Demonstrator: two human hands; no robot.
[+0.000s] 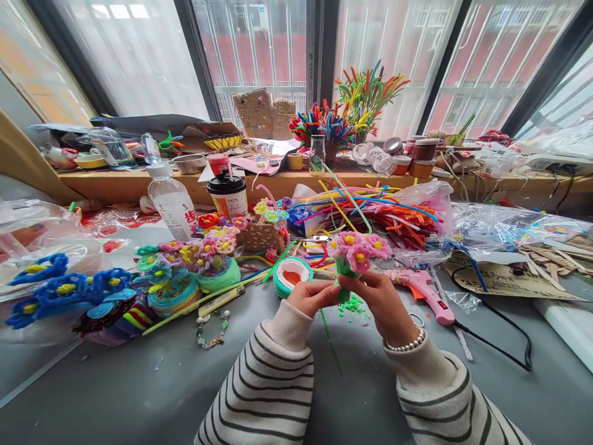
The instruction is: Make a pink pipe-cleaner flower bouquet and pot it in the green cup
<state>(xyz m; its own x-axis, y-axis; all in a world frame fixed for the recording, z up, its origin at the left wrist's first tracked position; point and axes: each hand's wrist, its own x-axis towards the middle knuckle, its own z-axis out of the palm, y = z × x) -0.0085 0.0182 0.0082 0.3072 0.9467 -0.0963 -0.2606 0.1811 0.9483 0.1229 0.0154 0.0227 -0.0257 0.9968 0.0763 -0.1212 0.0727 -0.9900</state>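
Fingers of left hand [309, 298] and right hand [382, 303] pinch pink flower bunch [356, 250]; bottle label [182, 220] unreadable.

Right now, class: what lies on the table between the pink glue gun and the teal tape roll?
In the head view, the pink flower bunch, pinched by both hands, left hand and right hand, above green scraps.

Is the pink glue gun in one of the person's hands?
No: the pink glue gun lies on the grey table to the right, while both hands hold a small bunch of pink flowers.
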